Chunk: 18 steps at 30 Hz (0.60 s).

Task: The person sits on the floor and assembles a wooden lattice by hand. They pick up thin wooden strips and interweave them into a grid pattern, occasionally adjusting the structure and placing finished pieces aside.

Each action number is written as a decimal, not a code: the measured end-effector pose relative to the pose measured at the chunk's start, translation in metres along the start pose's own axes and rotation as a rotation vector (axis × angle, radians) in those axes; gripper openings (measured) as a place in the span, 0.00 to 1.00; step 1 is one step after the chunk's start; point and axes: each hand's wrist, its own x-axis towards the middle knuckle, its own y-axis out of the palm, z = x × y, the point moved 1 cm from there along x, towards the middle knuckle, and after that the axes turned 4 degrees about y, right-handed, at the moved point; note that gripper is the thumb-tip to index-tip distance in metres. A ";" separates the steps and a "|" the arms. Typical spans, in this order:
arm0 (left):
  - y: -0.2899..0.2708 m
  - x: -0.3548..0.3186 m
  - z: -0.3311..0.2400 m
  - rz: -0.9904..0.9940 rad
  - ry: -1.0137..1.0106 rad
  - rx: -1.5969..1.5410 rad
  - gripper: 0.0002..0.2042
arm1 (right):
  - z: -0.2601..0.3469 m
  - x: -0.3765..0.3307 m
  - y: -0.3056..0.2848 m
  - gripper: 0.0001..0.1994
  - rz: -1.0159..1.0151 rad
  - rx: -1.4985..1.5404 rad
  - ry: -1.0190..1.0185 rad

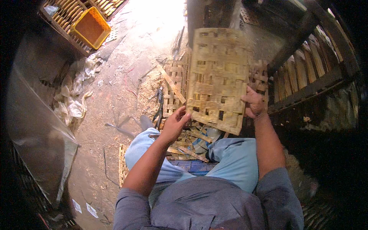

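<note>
A rectangular panel of woven bamboo strips [218,76], with square gaps in its weave, is held up in front of my knees, slightly blurred. At its lower left corner, the fingers and thumb of my left hand [176,122] close on the edge. My right hand [254,102] grips the right edge, with some fingers hidden behind the panel. Another woven bamboo piece [174,90] shows behind it on the left, with a loose flat strip [171,84] lying across it. More weave [259,74] appears past the right edge.
Bamboo scraps [191,143] lie between my legs, beside a blue surface [195,166]. Crumpled whitish plastic [76,101] and a grey sheet [42,126] are at left. A yellow crate [91,28] stands far left. A wooden slatted frame [306,88] rises at right.
</note>
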 end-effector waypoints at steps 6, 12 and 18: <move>0.015 0.020 -0.003 -0.214 -0.067 -0.551 0.10 | -0.018 -0.002 -0.006 0.24 -0.130 -0.095 -0.026; -0.030 0.012 -0.010 -0.208 -0.022 -0.669 0.05 | -0.029 0.017 -0.070 0.29 -0.804 -0.876 -0.045; -0.039 0.001 -0.034 -0.322 0.112 -0.687 0.06 | -0.014 -0.025 0.070 0.52 -0.038 -1.311 -0.353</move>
